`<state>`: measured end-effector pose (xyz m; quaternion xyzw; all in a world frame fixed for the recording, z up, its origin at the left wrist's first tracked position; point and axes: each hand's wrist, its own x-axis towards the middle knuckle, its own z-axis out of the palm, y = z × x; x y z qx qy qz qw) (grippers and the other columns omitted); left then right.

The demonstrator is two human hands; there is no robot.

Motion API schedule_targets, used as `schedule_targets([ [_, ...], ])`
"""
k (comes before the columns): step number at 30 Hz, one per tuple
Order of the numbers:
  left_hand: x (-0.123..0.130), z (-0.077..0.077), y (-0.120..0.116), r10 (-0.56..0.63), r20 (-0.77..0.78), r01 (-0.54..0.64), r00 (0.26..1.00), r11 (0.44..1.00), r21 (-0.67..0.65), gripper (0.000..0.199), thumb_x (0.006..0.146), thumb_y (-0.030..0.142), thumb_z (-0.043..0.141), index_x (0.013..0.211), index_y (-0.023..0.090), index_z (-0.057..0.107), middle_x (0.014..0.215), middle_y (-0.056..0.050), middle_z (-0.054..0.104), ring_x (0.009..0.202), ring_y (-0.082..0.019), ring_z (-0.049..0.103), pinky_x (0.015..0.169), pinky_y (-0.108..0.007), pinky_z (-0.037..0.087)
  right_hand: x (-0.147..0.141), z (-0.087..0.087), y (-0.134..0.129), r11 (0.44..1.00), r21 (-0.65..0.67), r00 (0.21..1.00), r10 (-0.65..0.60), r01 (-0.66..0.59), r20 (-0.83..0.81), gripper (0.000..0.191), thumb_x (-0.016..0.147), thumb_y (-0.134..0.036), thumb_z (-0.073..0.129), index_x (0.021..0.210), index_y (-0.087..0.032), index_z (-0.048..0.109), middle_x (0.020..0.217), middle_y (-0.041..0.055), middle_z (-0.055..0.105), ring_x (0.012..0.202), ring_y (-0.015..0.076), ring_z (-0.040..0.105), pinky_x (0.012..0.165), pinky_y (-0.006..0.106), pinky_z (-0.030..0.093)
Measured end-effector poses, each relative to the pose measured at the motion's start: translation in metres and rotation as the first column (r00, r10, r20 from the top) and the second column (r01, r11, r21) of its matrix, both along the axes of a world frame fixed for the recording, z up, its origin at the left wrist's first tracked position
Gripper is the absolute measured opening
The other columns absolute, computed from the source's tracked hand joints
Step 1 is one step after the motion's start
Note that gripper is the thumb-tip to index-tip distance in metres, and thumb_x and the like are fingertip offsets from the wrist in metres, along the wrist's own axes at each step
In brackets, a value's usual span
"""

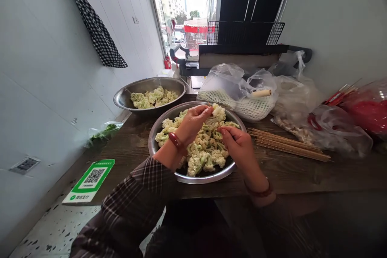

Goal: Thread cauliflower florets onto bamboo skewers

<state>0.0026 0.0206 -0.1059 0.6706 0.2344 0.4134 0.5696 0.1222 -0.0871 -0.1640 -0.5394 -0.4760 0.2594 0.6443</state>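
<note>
Cauliflower florets point(201, 151) fill a large metal bowl point(222, 175) in front of me. Over the bowl's upper part, my left hand point(196, 120) is closed on a cauliflower piece point(217, 113) between thumb and fingers. Just to its right, my right hand point(238, 145) is pinched near the underside of that piece. What its fingertips grip is too small to make out. A bundle of thin wooden skewers point(287, 145) lies on the table right of the bowl. Behind on the left, a second metal bowl point(121, 98) holds more cauliflower point(155, 96), with thin sticks showing among it.
Plastic bags point(223, 78) stand behind the bowl, one with white foam netting point(254, 107). More bags point(341, 129) lie at the right. A green QR card point(93, 179) rests at the wooden table's point(130, 149) left corner. A wire rack point(275, 32) stands at the back.
</note>
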Motion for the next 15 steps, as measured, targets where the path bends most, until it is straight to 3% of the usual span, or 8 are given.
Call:
schedule_targets([
  [6, 0.007, -0.005, -0.005, -0.169, -0.052, 0.168, 0.984, 0.986, -0.022, 0.032, 0.078, 0.045, 0.072, 0.071, 0.015, 0.063, 0.067, 0.001, 0.054, 0.066, -0.010, 0.043, 0.064, -0.025, 0.035, 0.002, 0.001, -0.002, 0.996, 0.028, 0.995, -0.085, 0.083, 0.061, 0.028, 0.088, -0.041, 0.063, 0.087, -0.016, 0.076, 0.055, -0.0038, 0.049, 0.053, 0.0108, 0.042, 0.051, 0.025, 0.033],
  [11, 0.008, -0.006, -0.006, -0.139, -0.049, 0.140, 0.989, 0.990, 0.023, 0.026, 0.086, 0.041, 0.065, 0.077, 0.017, 0.066, 0.074, 0.000, 0.059, 0.070, -0.010, 0.049, 0.068, -0.025, 0.038, 0.002, 0.001, 0.000, 0.998, 0.013, 0.990, -0.063, 0.066, -0.125, 0.033, 0.086, -0.049, 0.065, 0.089, -0.016, 0.072, 0.051, -0.0067, 0.043, 0.046, 0.0078, 0.034, 0.042, 0.022, 0.025],
  [15, 0.007, -0.010, 0.006, -0.056, -0.144, 0.067, 0.988, 0.995, 0.075, 0.022, 0.091, 0.035, 0.059, 0.092, 0.017, 0.072, 0.083, -0.004, 0.066, 0.074, -0.013, 0.056, 0.073, -0.028, 0.042, 0.004, 0.006, 0.002, 0.977, 0.084, 0.935, -0.162, 0.197, -0.317, 0.032, 0.085, -0.051, 0.065, 0.088, -0.019, 0.066, 0.054, -0.0082, 0.041, 0.044, 0.0065, 0.031, 0.039, 0.021, 0.021],
])
